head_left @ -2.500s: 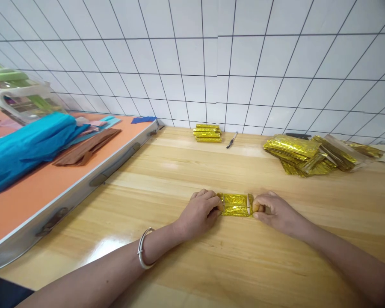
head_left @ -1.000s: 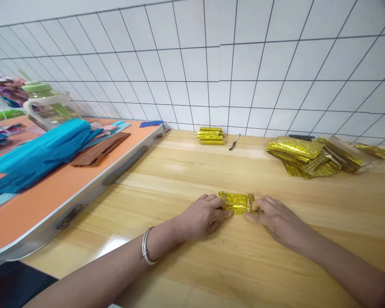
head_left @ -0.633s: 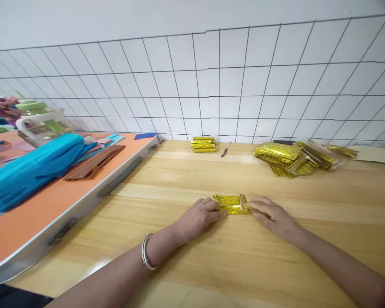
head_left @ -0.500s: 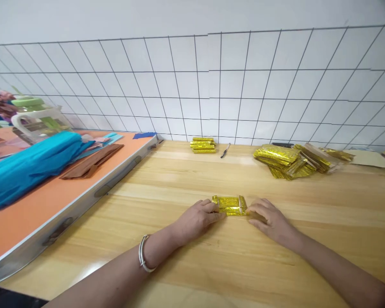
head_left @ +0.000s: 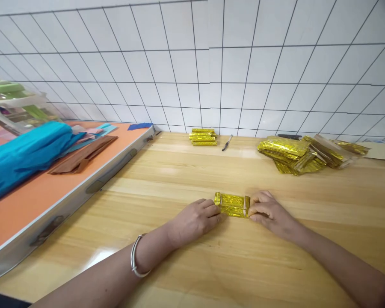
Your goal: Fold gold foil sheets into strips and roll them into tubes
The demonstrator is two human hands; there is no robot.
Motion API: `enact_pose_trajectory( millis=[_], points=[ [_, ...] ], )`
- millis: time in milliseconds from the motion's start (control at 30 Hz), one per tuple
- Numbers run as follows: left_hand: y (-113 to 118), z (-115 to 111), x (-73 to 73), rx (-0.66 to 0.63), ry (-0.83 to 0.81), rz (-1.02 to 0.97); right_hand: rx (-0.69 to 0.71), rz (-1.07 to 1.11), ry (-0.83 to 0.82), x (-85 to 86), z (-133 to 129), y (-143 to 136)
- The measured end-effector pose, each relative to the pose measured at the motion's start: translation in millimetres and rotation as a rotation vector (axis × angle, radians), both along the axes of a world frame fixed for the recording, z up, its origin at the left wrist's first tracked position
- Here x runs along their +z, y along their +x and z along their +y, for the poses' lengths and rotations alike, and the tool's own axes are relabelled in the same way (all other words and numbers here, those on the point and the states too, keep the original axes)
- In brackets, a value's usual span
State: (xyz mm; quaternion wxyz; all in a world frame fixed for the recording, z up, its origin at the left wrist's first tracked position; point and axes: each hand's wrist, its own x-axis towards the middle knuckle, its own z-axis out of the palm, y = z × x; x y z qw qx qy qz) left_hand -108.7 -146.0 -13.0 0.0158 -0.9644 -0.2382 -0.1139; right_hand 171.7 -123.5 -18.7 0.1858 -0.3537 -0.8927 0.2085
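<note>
A small gold foil piece (head_left: pixel 232 205) with folded ends lies flat on the wooden table (head_left: pixel 179 171), between my hands. My left hand (head_left: pixel 197 220) is closed on its left end, fingertips and thumb along the lower left corner. At the other end, my right hand (head_left: pixel 271 214) pinches the folded right edge, with its fingers bent together. The fingers cover both outer edges of the foil. A silver bangle sits on my left wrist.
Rolled gold pieces (head_left: pixel 203 137) and a pen (head_left: pixel 227 143) lie near the tiled wall. A pile of gold foil (head_left: pixel 288 154) is at the back right. On the left, a raised orange surface (head_left: pixel 28 192) holds a blue bundle (head_left: pixel 35 152) and brown paper (head_left: pixel 85 156).
The view has tilted down and shifted slightly. My right fingers have closed in on the foil's right end. My left hand stays at the left end.
</note>
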Motion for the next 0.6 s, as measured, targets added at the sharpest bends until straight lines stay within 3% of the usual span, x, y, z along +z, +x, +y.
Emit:
enact_pose_trajectory(
  millis=[300, 600],
  points=[
    [0, 2, 1.3, -0.004, -0.043, -0.004, -0.069, -0.037, -0.066, -1.6, 1, -2],
    [-4, 10, 0.6, -0.049, -0.095, -0.120, -0.068, 0.099, -0.055, -6.2, 1, 1]
  ],
)
